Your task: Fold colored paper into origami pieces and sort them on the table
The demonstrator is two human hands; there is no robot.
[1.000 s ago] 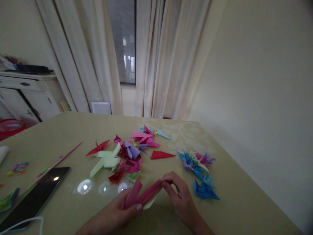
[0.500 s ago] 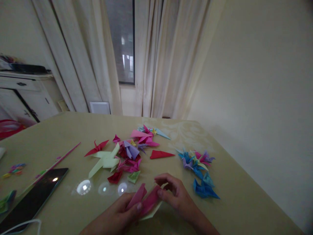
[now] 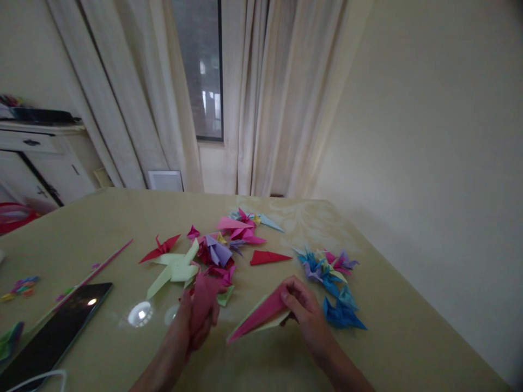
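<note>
Both my hands are above the near part of the table. My left hand [image 3: 186,326] is closed around a folded pink paper piece [image 3: 204,299], slightly smeared by motion. My right hand [image 3: 302,307] pinches a pointed folded paper [image 3: 261,320], pink with pale yellow-green edges, its tip aimed down to the left. Behind my left hand lies a heap of origami [image 3: 218,250] in pink, red and purple. A pale green paper pinwheel [image 3: 177,268] rests at its left side. Close to my right hand is a blue origami piece [image 3: 343,314].
On the left lie a black tablet [image 3: 61,332] with a white cable [image 3: 36,377] and a long pink stick [image 3: 106,262]. A red folded paper wedge [image 3: 269,257] sits mid-table. More blue and purple origami [image 3: 327,267] is at the right. A wall borders the right side.
My hands have moved apart, and the two pink papers that were together between them are now separate, one in each hand. The left hand has turned upward and gone left.
</note>
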